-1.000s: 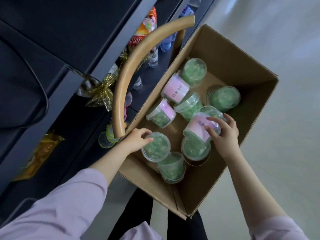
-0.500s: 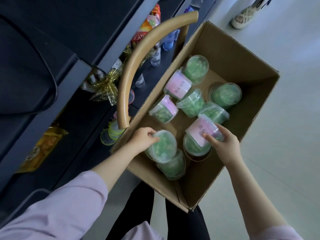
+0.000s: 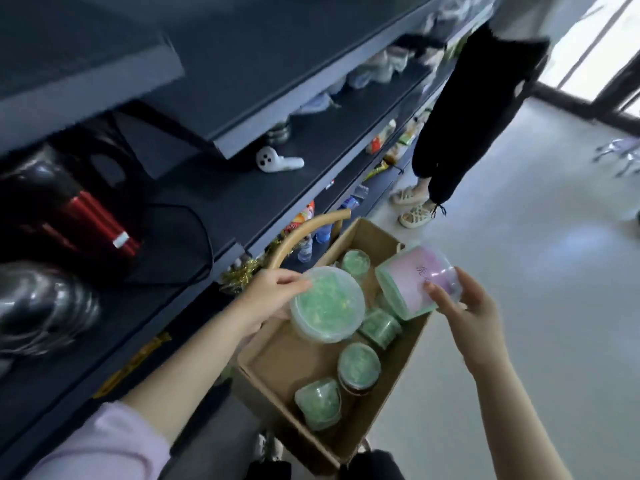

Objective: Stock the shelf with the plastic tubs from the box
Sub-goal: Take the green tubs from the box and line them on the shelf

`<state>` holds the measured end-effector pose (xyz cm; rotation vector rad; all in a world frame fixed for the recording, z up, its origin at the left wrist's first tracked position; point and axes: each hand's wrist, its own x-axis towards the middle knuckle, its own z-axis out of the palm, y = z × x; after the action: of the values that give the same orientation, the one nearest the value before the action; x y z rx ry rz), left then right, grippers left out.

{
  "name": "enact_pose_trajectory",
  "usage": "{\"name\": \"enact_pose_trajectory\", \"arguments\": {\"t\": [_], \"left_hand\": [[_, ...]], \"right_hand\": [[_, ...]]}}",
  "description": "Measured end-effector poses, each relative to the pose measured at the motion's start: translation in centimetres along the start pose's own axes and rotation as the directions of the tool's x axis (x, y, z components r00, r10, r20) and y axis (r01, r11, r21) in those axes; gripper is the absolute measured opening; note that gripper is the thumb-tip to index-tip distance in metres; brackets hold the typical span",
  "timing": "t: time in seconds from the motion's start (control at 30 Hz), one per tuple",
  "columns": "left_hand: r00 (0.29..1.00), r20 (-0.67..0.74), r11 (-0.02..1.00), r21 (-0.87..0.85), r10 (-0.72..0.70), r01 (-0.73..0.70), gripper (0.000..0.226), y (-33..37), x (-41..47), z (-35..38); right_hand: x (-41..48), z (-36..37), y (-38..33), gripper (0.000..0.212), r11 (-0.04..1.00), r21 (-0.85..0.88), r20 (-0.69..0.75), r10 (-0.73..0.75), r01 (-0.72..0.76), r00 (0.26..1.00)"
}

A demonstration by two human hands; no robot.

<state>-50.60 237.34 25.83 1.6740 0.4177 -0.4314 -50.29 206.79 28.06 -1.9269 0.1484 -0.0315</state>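
My left hand (image 3: 268,294) grips a clear plastic tub (image 3: 327,304) of green beads, lid facing up, lifted above the cardboard box (image 3: 273,355). A second tub (image 3: 417,282) with a pink label lies on its side in my right hand (image 3: 465,308), held over the box's right wall. Several more tubs stay in the box, among them one upright (image 3: 359,363) and one near the front (image 3: 318,405). The dark shelf (image 3: 221,199) runs along the left.
A person in black trousers (image 3: 474,98) and sandals stands farther along the aisle. On the shelf lie a white device (image 3: 277,161), a black bag with a red box (image 3: 97,220) and shiny pots (image 3: 38,306). A curved wooden handle (image 3: 304,230), gold tinsel and bottles sit by the lower shelf.
Both hands have lifted their tubs up out of the box. The view has swung up, so the shelf and the standing person now show.
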Motion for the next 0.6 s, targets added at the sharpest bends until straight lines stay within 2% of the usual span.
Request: {"name": "enact_pose_trajectory", "arguments": {"t": [0.1, 0.23, 0.33, 0.47, 0.6], "left_hand": [[0.981, -0.16, 0.992, -0.049, 0.109, -0.118, 0.015, 5.5, -4.0, -0.9], [0.905, -0.376, 0.964, -0.092, 0.199, -0.25, 0.016, 10.8, -9.8, -1.6], [0.821, -0.522, 0.939, -0.098, 0.232, -0.328, 0.016, 13.5, -14.2, -2.7], [0.694, -0.674, 0.897, -0.106, 0.253, -0.43, 0.009, 15.5, -20.4, -5.0], [0.567, -0.782, 0.876, -0.057, 0.26, -0.479, 0.01, 16.5, -26.4, -8.3]], "right_hand": [[1.7, -2.0, -4.4, 0.035, 0.994, 0.019, 0.064, -0.105, 0.104, 0.992], [4.4, -4.0, -10.7, 0.045, 0.948, 0.0, 0.153, -0.315, 0.319, 0.937], [5.0, -4.4, -15.0, 0.048, 0.893, 0.06, 0.197, -0.448, 0.445, 0.872], [4.0, -2.7, -20.3, 0.043, 0.828, 0.191, 0.284, -0.56, 0.527, 0.778], [1.4, 1.0, -25.1, 0.042, 0.757, 0.278, 0.256, -0.652, 0.591, 0.714]]}}
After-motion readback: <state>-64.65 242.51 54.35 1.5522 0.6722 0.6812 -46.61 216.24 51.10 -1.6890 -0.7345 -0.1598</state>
